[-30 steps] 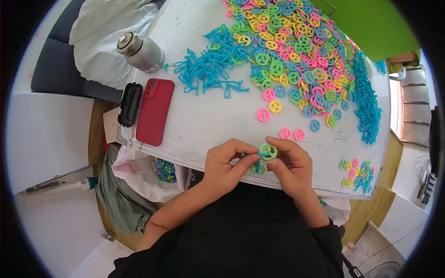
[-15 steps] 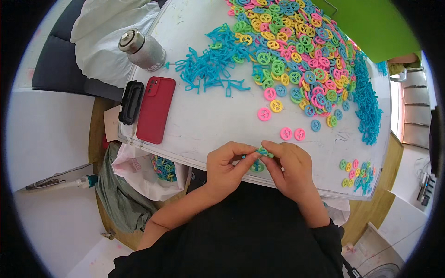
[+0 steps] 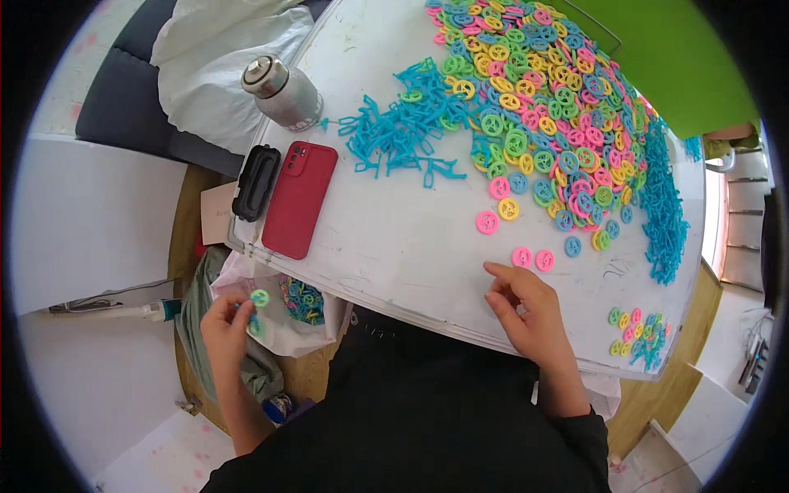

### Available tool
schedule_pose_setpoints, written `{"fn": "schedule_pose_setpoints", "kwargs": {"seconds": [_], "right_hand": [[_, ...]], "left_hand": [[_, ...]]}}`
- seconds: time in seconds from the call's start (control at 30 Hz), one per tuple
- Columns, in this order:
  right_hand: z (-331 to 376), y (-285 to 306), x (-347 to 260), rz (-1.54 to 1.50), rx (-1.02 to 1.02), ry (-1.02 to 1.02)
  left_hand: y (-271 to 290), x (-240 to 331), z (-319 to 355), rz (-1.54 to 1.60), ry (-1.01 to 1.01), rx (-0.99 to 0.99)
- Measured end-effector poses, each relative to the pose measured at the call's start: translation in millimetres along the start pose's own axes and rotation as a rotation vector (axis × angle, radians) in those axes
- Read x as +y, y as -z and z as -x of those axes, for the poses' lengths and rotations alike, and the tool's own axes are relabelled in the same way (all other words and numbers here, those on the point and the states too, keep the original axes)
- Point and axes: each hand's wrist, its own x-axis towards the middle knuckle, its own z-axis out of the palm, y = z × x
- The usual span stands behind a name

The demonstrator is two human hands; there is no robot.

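Out over the bag at the table's left front, my left hand (image 3: 223,327) is closed on a small plastic piece with green wheels (image 3: 260,297) and some blue. Its grip is partly hidden behind the fingers. My right hand (image 3: 530,316) holds nothing at the table's front edge; its thumb and index finger are apart. Just beyond its fingertips lie two pink wheels (image 3: 533,260). Farther back spreads a big heap of pink, yellow, green and blue toy wheels (image 3: 549,99). A pile of blue forked plastic pieces (image 3: 403,127) lies left of the heap.
A red phone (image 3: 300,200), a black case (image 3: 256,182) and a steel bottle (image 3: 283,92) stand or lie at the table's left. A bag (image 3: 238,275) below holds several coloured pieces. More blue pieces (image 3: 664,205) line the right side; a small group of wheels (image 3: 626,330) lies near the right corner.
My left hand has left my right hand and moved left, over the bag, with the green-wheeled piece. My right hand has let go and opened. The view has shifted slightly.
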Motion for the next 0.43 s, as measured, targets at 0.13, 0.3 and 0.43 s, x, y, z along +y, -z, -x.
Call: {"fn": "schedule_pose_setpoints", "kwargs": {"seconds": [0.13,0.3,0.43], "right_hand": [[-8,-5,-1,0.090,-0.078,0.067],[-3,-3,-4,0.170,-0.039,0.070],[-5,0,-11,0.222,-0.031,0.106]], "left_hand": [[-29,-65,-10,-0.570,-0.030,0.103],[-44,69,-18,-0.082,-0.179,-0.781],[-85,179,-55,0.017,-0.917,-0.416]]}}
